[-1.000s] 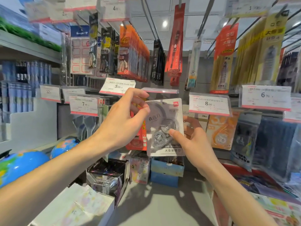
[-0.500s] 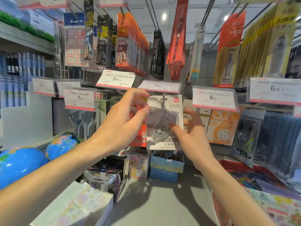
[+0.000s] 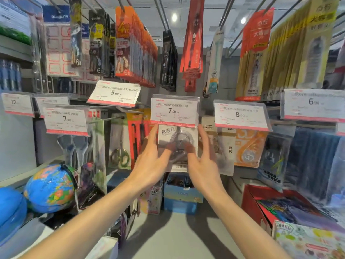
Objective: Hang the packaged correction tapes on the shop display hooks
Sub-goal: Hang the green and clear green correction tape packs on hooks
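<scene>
A white packaged correction tape (image 3: 177,134) with a clear blister hangs just below the 7.90 price tag (image 3: 174,110), which hides the hook. My left hand (image 3: 152,163) lies against the pack's left edge, fingers straight up and thumb pressing the blister. On the right edge, my right hand (image 3: 203,162) mirrors it, fingers straight and thumb on the front. Both thumbs are blurred. More correction tape packs (image 3: 248,148) in orange hang under the 8.00 tag to the right.
Scissors packs (image 3: 120,146) and a red pack (image 3: 137,139) hang to the left. Rows of hanging goods fill the upper hooks. Globes (image 3: 50,187) sit at lower left, blue boxes (image 3: 183,193) below the pack, and a red box (image 3: 261,200) at lower right.
The pack has gone from being held up in front of the tag to hanging under it, farther back. Both hands loosened from gripping it to pressing with straight fingers.
</scene>
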{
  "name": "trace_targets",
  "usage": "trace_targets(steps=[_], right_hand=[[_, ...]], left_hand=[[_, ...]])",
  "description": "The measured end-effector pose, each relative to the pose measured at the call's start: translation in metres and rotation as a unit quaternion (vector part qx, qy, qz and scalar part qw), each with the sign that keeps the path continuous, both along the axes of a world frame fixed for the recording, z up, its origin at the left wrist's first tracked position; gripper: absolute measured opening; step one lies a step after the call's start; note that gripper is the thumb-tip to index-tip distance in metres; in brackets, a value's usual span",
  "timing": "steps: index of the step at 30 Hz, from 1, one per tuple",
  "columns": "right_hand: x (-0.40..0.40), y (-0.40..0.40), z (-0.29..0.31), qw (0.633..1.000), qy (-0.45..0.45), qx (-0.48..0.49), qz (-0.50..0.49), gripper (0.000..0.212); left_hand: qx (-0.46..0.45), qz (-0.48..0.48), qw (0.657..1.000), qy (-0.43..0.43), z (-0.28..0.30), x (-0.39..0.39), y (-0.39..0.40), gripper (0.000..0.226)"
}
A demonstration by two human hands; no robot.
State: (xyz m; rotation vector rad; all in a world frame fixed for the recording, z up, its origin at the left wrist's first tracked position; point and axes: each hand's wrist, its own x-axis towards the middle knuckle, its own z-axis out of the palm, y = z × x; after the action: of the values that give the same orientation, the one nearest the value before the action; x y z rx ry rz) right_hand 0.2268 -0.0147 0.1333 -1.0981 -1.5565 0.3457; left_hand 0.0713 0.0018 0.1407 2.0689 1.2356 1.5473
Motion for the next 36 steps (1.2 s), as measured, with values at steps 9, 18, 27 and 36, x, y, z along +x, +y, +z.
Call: trace_targets(steps=[9, 18, 27, 36], right_hand=[[-0.005, 0.039, 0.0, 0.997, 0.079, -0.002, 0.019, 0.094], [0.002, 0.054, 0.001, 0.998, 0.053, -0.026, -0.004, 0.096], [0.002, 0.051, 0.004, 0.989, 0.135, -0.038, 0.038, 0.098], [0.029, 0.005, 0.007, 0.998, -0.029, -0.057, -0.011, 0.072]], left_hand=[[-0.022, -0.037, 0.999, -0.021, -0.001, 0.01, 0.031, 0.078], [-0.026, -0.1, 0.988, -0.111, 0.008, 0.017, 0.032, 0.066], [0.008, -0.06, 0.99, -0.13, -0.001, 0.008, 0.032, 0.088], [0.006, -0.084, 0.989, -0.123, -0.005, 0.013, 0.036, 0.087]])
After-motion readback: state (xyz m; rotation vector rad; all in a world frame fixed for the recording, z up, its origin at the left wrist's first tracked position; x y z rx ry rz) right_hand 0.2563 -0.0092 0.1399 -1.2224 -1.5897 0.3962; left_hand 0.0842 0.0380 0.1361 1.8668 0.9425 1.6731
